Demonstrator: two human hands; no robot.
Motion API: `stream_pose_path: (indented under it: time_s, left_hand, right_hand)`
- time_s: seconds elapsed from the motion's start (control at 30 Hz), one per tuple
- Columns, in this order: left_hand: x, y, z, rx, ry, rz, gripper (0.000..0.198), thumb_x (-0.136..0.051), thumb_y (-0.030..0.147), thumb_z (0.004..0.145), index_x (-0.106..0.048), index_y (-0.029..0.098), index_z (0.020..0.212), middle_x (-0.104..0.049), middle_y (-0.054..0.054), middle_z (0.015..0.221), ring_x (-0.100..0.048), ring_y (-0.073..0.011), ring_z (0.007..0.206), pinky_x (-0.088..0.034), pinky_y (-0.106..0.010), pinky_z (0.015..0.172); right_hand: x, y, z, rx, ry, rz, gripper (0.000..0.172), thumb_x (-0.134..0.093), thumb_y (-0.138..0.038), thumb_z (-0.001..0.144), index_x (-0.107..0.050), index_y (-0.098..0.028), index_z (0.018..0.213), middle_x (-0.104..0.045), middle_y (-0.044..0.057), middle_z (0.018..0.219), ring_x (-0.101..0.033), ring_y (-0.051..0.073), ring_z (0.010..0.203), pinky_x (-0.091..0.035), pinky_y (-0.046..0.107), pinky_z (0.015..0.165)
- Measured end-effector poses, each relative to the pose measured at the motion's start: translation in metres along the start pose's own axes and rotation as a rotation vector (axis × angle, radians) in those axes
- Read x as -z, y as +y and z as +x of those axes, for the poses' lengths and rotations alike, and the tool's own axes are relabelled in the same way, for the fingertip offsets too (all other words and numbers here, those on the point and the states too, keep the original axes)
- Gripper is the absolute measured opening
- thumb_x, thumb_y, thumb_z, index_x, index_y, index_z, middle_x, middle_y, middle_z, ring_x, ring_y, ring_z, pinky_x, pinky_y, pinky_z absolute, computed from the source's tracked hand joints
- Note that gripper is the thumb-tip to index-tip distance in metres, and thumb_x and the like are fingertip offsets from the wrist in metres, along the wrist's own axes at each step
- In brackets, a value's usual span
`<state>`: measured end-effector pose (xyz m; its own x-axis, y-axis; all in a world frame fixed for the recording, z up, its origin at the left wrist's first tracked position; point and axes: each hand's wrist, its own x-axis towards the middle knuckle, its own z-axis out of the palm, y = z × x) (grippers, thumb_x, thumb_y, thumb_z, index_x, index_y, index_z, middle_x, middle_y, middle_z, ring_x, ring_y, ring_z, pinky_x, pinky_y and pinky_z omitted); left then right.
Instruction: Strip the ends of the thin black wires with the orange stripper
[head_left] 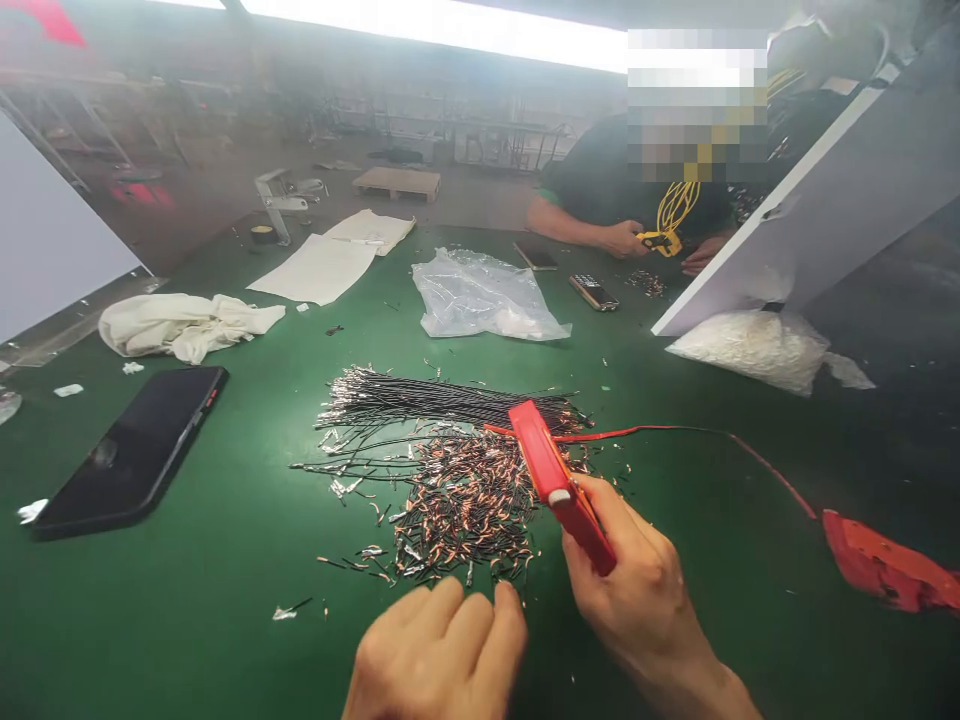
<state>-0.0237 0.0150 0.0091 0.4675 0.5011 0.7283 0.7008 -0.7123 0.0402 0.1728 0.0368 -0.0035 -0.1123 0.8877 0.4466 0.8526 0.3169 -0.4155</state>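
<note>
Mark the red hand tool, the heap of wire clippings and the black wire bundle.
Red hand tool point(548, 468): head view, red body.
Heap of wire clippings point(466, 505): head view, centre.
Black wire bundle point(442, 397): head view, middle stretch.

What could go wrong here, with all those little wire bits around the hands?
The pile of wire scraps lies loose just beyond the left hand, so a careless sweep might scatter it or prick a finger.
Some longer black wires stray beside the scraps and could get mixed in.
The right hand holds a red tool near the wire bundle; a bump might disarrange it.
</note>
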Motion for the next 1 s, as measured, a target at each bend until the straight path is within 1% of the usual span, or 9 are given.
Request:
stream_pose_path:
  time_s: [0.07,0.13,0.23,0.33,0.43,0.57,0.8,0.93,1.0]
  left_hand:
    - [0.0,-0.007,-0.001,0.024,-0.14,0.014,0.016,-0.046,0.01,0.093,-0.062,0.014,0.092,-0.056,0.003,0.057,-0.049,-0.0115,0.049,-0.034,-0.026,0.049]
    - [0.001,-0.014,-0.001,0.038,-0.177,0.023,0.014,-0.05,0.01,0.091,-0.063,0.013,0.097,-0.06,0.0,0.064,-0.05,-0.0139,0.056,-0.036,-0.028,0.054]
    - [0.0,-0.02,-0.001,0.061,-0.135,-0.066,0.018,-0.045,0.005,0.09,-0.061,0.011,0.096,-0.059,-0.003,0.068,-0.05,-0.015,0.061,-0.039,-0.027,0.056]
    - [-0.003,-0.021,-0.001,0.059,-0.152,-0.162,0.022,-0.042,0.001,0.089,-0.06,0.011,0.096,-0.058,-0.002,0.066,-0.05,-0.0135,0.059,-0.039,-0.024,0.054]
    - [-0.006,-0.018,-0.002,0.063,-0.109,-0.168,0.023,-0.043,0.001,0.088,-0.06,0.013,0.097,-0.056,-0.001,0.064,-0.049,-0.0128,0.057,-0.037,-0.024,0.052]
    - [-0.005,-0.012,-0.001,0.092,-0.115,-0.182,0.018,-0.047,0.004,0.087,-0.061,0.014,0.093,-0.053,0.0,0.063,-0.044,-0.0138,0.056,-0.035,-0.026,0.053]
    - [-0.001,-0.012,0.004,0.079,-0.128,-0.153,0.013,-0.051,0.008,0.087,-0.063,0.014,0.088,-0.056,-0.002,0.064,-0.045,-0.0157,0.06,-0.034,-0.03,0.058]
    - [-0.004,-0.018,0.002,0.09,-0.149,-0.145,0.018,-0.049,0.006,0.087,-0.063,0.014,0.093,-0.058,-0.003,0.067,-0.048,-0.0177,0.066,-0.036,-0.033,0.064]
    - [-0.006,-0.019,0.002,0.095,-0.16,-0.151,0.017,-0.048,0.005,0.087,-0.062,0.015,0.087,-0.057,-0.002,0.066,-0.046,-0.0178,0.065,-0.035,-0.033,0.063]
  right_hand:
    - [-0.001,-0.002,0.0,-0.018,0.002,0.05,0.026,-0.046,-0.011,0.086,-0.054,-0.016,0.11,-0.072,0.01,0.088,-0.07,0.027,0.075,-0.053,0.038,0.064]
    - [-0.002,-0.003,-0.001,-0.063,-0.009,0.119,0.023,-0.048,-0.013,0.088,-0.056,-0.017,0.108,-0.071,0.01,0.089,-0.07,0.027,0.079,-0.053,0.039,0.068]
    - [-0.001,-0.004,-0.003,-0.199,-0.083,0.298,0.018,-0.051,-0.017,0.09,-0.059,-0.019,0.106,-0.071,0.009,0.093,-0.069,0.025,0.084,-0.054,0.038,0.075]
    - [0.004,-0.005,-0.002,-0.37,-0.148,0.5,0.014,-0.055,-0.025,0.091,-0.061,-0.02,0.102,-0.07,0.008,0.096,-0.068,0.024,0.087,-0.054,0.037,0.078]
    - [0.01,-0.007,0.001,-0.49,-0.196,0.776,0.016,-0.06,-0.035,0.09,-0.062,-0.02,0.098,-0.068,0.005,0.09,-0.065,0.022,0.084,-0.053,0.034,0.076]
    - [0.013,-0.013,0.003,-0.559,-0.378,1.086,0.021,-0.064,-0.039,0.088,-0.063,-0.019,0.096,-0.065,0.002,0.085,-0.06,0.017,0.074,-0.051,0.031,0.069]
    - [0.01,-0.022,-0.001,-0.596,-0.458,1.121,0.028,-0.067,-0.042,0.082,-0.061,-0.017,0.092,-0.06,0.001,0.077,-0.055,0.017,0.069,-0.048,0.032,0.066]
    - [0.009,-0.02,-0.003,-0.591,-0.391,1.038,0.024,-0.066,-0.039,0.085,-0.062,-0.017,0.092,-0.061,0.001,0.078,-0.055,0.016,0.069,-0.047,0.031,0.068]
    - [0.007,-0.018,-0.003,-0.576,-0.36,1.018,0.021,-0.064,-0.039,0.087,-0.063,-0.018,0.092,-0.061,0.001,0.078,-0.056,0.016,0.071,-0.048,0.031,0.069]
